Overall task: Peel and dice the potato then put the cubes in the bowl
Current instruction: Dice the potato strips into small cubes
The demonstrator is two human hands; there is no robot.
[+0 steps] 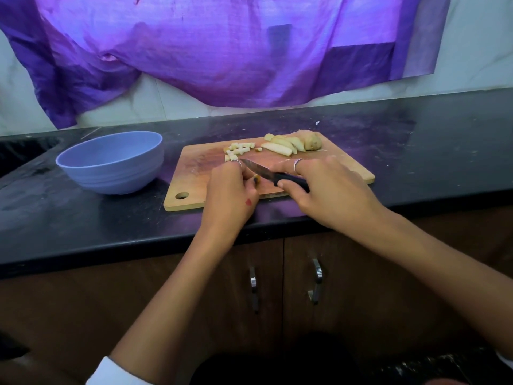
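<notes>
Black countertop (416, 151), wooden cutting board (200, 173) beside blue bowl (111, 162), right hand (330, 190) gripping knife (266, 173), left hand (230, 195) curled over something hidden, potato wedges (288, 144) – cubes (238, 150) – at board's far edge

There are no words, labels, brand names, numbers or signs to read anywhere here.
</notes>
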